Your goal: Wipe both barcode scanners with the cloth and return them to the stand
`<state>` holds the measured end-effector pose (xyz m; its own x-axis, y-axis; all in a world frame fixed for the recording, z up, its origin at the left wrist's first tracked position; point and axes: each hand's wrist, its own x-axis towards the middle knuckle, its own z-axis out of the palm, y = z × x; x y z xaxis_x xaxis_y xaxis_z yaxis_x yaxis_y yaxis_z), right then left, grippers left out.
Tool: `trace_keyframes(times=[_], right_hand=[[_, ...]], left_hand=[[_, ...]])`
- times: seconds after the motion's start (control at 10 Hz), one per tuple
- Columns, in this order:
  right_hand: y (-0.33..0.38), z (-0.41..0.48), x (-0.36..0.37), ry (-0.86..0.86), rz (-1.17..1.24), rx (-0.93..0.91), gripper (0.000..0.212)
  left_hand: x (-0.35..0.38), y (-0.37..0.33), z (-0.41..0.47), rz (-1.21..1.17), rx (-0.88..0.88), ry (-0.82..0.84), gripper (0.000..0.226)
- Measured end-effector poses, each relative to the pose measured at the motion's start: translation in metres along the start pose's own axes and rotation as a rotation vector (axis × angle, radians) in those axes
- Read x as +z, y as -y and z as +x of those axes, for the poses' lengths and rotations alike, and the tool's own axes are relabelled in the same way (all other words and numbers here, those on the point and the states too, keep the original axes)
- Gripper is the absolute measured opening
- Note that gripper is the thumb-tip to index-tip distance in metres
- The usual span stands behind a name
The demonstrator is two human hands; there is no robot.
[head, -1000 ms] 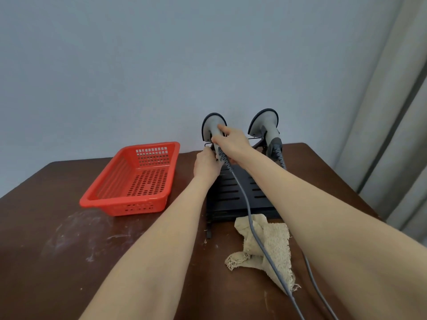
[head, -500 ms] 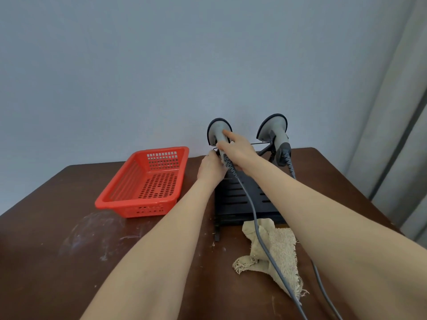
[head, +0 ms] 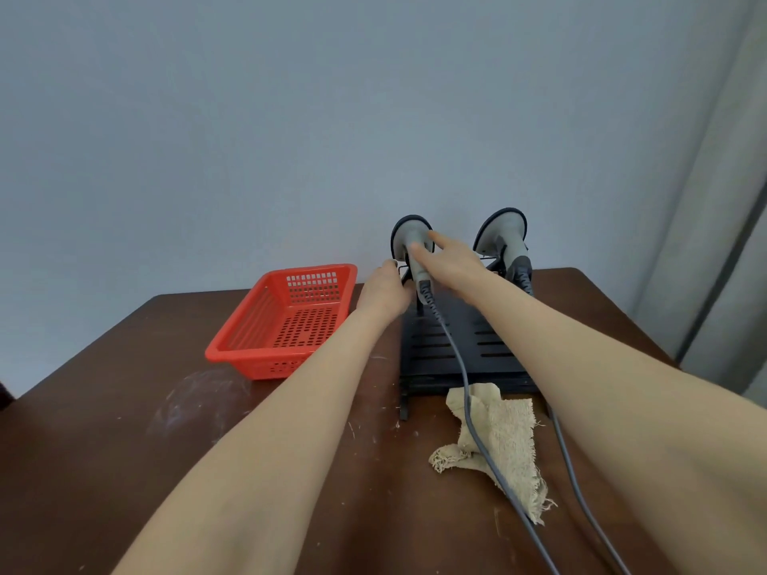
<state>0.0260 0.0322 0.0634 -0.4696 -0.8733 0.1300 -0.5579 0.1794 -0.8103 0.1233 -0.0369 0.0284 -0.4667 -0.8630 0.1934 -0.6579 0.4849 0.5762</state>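
Left scanner (head: 404, 236) and right scanner (head: 503, 230) sit in the stand (head: 431, 350). Right hand (head: 452, 265) has a slack grip, straight fingers on the left scanner; left hand (head: 384, 290) grip cannot be told.

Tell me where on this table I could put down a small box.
Dusty bare wood in front of the basket, out to the table's left edge. Also the far right corner beside the stand. Crowded in front of the stand: the cloth and two cables lie there.

I see a red basket (head: 265, 367) full of little holes. The left scanner (head: 409, 238) and right scanner (head: 500, 230) are grey with black rims. The stand (head: 431, 350) is black, the cloth (head: 506, 433) tan, the table (head: 103, 450) dark brown with white scratches.
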Motion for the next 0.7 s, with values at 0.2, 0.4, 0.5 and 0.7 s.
trace_keyframes(times=[0.2,0.4,0.5,0.7], right_hand=[[0.003,-0.006,0.0,0.042,0.014,0.038,0.055],[-0.002,-0.014,-0.006,0.013,0.006,0.03,0.059],[-0.002,-0.024,-0.012,-0.001,-0.009,0.052,0.045],[-0.01,-0.059,-0.028,0.033,-0.088,0.099,0.043]], left_hand=[[-0.011,-0.011,-0.01,0.013,0.01,-0.001,0.047],[-0.018,-0.016,-0.02,0.004,0.023,-0.062,0.043],[-0.023,-0.023,-0.028,0.024,0.046,-0.153,0.036],[-0.027,-0.046,-0.06,0.081,0.206,-0.266,0.028]])
